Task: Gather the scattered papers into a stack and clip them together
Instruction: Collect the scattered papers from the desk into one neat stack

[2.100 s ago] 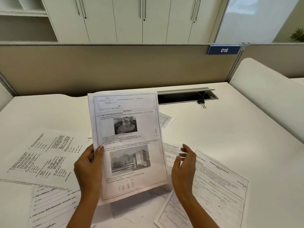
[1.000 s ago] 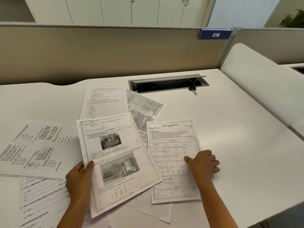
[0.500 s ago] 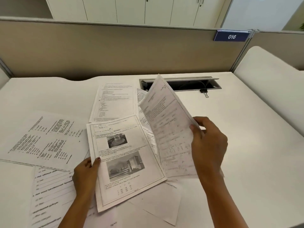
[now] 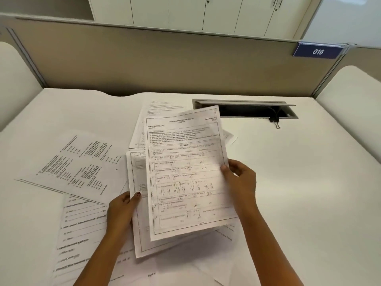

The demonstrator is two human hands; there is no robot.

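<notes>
I hold two printed sheets above the white desk point(image 4: 299, 182). My right hand point(image 4: 240, 178) grips the right edge of the top sheet point(image 4: 185, 174), a question paper with tables. It lies over the picture sheet point(image 4: 138, 223), whose left edge my left hand point(image 4: 121, 211) pinches. Loose papers lie on the desk: a rotated text sheet point(image 4: 78, 162) at left, a lined sheet point(image 4: 80, 228) below it, a sheet point(image 4: 158, 108) behind the held ones, more under my forearms. A black binder clip point(image 4: 275, 121) rests by the cable slot.
A grey cable slot point(image 4: 247, 110) is sunk into the desk at the back. A beige partition point(image 4: 165, 62) with a blue "016" tag point(image 4: 317, 51) closes the far side. White rounded dividers stand at left and right.
My right hand lifted the table sheet off the desk, swung it left and laid it over the picture sheet in my left hand.
</notes>
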